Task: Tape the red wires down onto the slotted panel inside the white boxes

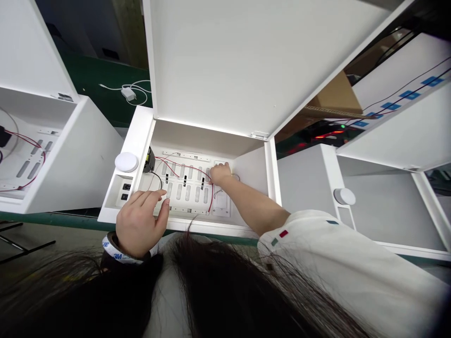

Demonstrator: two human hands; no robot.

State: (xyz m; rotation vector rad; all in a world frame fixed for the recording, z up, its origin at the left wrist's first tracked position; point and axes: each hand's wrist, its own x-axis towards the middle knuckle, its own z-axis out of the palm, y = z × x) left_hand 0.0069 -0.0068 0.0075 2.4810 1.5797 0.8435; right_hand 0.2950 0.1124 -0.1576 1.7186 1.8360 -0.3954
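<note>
We observe a white box on the green desk, with its lid raised. Inside, a slotted plate lies along the floor, with red wires running across it and down its right side.

Our right hand reaches into the box at the right end of the slotted plate, beside a small white panel. Its fingers are bent downward near the red wires; we cannot tell how far they are closed or whether they grip anything.

Our left hand is palm down at the front left corner of the box, partly open, thumb apart from the fingers, with nothing visible in its grasp. A roll of tape (marked 3M) encircles the left wrist.

A black component sits at the inner left wall. On the left block of the box we find a round white disc above two black sockets. A white charger with its cable lies behind the box; similar boxes stand to either side.
</note>
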